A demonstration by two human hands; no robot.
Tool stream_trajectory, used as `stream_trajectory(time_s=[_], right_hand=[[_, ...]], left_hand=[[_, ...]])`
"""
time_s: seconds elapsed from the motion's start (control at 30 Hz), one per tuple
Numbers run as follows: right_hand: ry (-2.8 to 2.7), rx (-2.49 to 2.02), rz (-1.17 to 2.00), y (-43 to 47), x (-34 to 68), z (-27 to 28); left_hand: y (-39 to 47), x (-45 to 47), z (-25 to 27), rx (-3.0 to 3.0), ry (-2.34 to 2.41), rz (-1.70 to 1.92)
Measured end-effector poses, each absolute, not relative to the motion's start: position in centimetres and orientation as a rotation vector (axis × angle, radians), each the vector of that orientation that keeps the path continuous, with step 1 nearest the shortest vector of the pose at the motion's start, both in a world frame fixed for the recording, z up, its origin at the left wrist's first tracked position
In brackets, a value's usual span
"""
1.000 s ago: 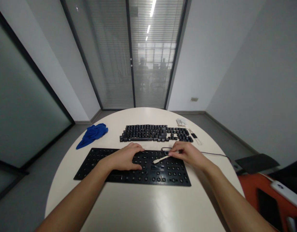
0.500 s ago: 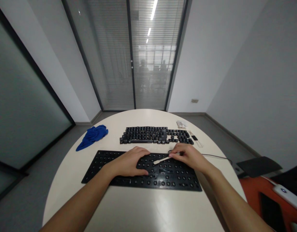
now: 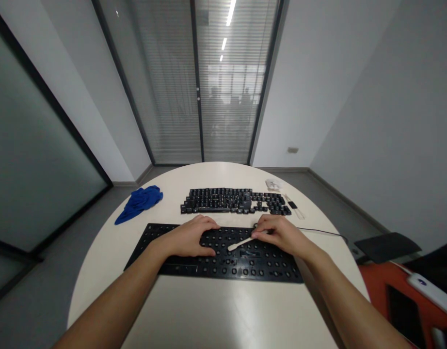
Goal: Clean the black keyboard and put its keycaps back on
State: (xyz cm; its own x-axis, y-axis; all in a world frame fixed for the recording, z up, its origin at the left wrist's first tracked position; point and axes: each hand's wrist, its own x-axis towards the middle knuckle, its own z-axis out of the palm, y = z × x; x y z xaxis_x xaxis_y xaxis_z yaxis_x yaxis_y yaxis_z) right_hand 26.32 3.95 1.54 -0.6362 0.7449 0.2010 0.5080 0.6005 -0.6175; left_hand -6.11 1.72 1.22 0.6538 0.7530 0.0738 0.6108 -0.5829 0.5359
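On the round worktop, a black keyboard base is touched by the spread-out left hand. A thin white tool is pinched over it by the right hand. Black keycaps are laid out behind.

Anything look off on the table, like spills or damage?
I see no spill or damage, though fine detail is too small to judge. One oddity: the keyboard looks bare, while loose keycaps lie in rows beyond it, seemingly laid out deliberately.
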Motion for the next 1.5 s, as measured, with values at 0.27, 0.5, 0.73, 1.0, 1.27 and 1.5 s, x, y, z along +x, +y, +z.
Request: stream_trajectory(time_s=[0.27, 0.5, 0.73, 1.0, 1.27, 1.5], right_hand=[[-2.436, -0.950, 0.744, 3.2, 25.4, 1.9], [-2.451, -0.918, 0.761, 3.2, 25.6, 1.7], [-2.459, -0.869, 0.784, 3.0, 25.5, 1.7], [-2.490, -0.884, 0.774, 2.7, 25.5, 1.8], [-2.458, -0.882, 0.748, 3.0, 26.0, 1.8], [-2.462, -0.924, 0.770, 3.7, 27.0, 1.2]], left_hand=[[1.7, -7.0, 1.6, 2.334, 1.126, 0.344], [1.8, -6.9, 1.3, 2.353, 1.132, 0.337], [1.9, -7.0, 1.1, 2.341, 1.138, 0.329], [1.9, -7.1, 0.9, 2.327, 1.134, 0.346], [1.9, -7.1, 1.0, 2.342, 1.118, 0.357], [2.2, -7.2, 0.5, 2.339, 1.118, 0.357]])
